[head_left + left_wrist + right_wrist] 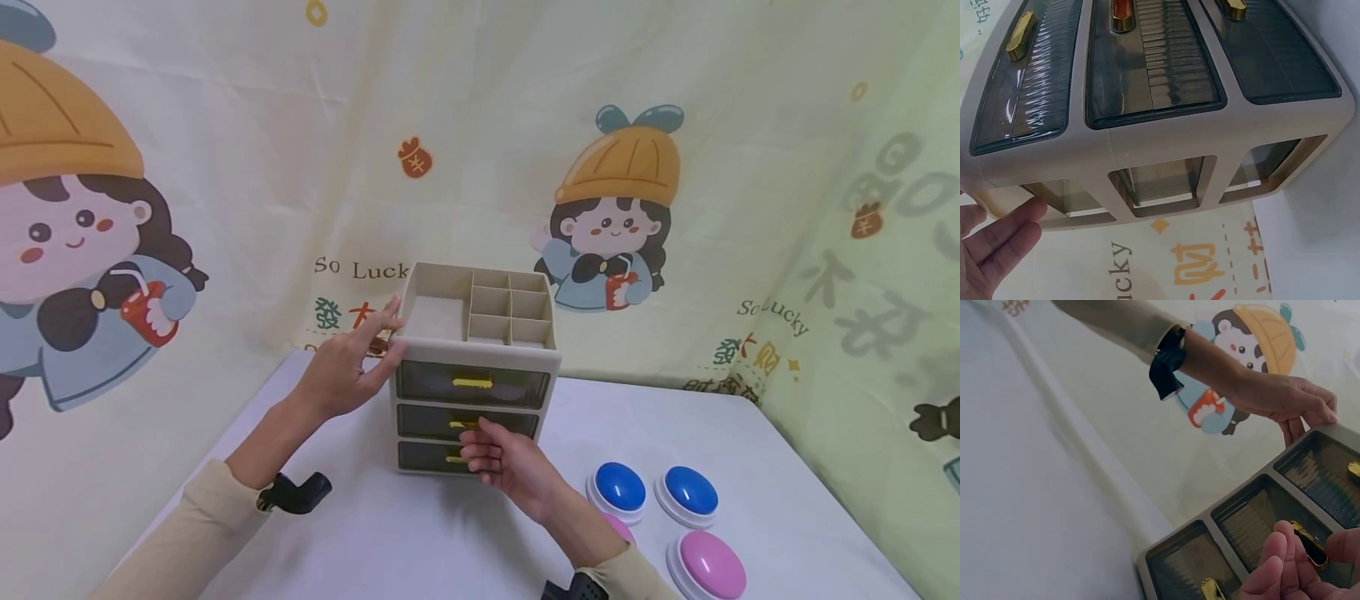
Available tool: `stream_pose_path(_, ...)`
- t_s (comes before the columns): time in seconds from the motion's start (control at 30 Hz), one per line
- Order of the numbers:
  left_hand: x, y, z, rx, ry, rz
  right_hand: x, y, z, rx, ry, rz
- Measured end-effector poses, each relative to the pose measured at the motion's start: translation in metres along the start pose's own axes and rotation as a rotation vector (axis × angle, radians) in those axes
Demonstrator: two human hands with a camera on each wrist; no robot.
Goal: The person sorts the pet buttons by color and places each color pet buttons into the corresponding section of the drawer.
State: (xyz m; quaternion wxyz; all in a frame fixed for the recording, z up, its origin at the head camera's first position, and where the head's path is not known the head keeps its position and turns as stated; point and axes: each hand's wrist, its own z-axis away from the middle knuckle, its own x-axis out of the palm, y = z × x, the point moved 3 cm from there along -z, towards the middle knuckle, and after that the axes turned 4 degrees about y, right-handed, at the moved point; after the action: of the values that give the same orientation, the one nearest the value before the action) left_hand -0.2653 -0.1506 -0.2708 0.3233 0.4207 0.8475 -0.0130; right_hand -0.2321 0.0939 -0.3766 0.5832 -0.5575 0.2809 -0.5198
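A beige desktop organizer (480,354) stands upright on the table, with three dark see-through drawers, gold handles and divided compartments on top. All three drawers look closed. My left hand (347,367) rests its spread fingers against the organizer's upper left side; in the left wrist view its fingertips (1034,209) lie by the side opening. My right hand (517,471) is at the front, fingers loosely bent, thumb and fingertips on either side of the middle drawer's handle (1311,547). That handle shows between them in the right wrist view. The hand partly covers the bottom drawer (427,457).
Right of the organizer are two blue dome buttons (620,487) on white bases and a pink one (712,565). Another pink button (619,527) is partly hidden by my right forearm. A printed cloth (480,200) hangs behind the white table (360,533).
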Motion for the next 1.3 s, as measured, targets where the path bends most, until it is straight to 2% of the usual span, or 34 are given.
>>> stream_pose_path(0.17,-0.001,0.001,0.0,-0.002,0.001,-0.001,0.001,-0.001,-0.001,-0.013,0.006,0.006)
stream_pose_path(0.5,-0.003,0.002,0.0,-0.009,0.0,-0.015,0.005,0.001,0.006,-0.065,0.081,0.087)
stream_pose_path(0.9,-0.003,0.0,-0.002,-0.022,-0.001,-0.005,0.016,0.012,0.044,-0.011,0.083,0.086)
stream_pose_path(1.3,-0.002,-0.006,-0.004,-0.007,-0.001,-0.012,0.027,0.023,0.069,0.078,0.047,0.107)
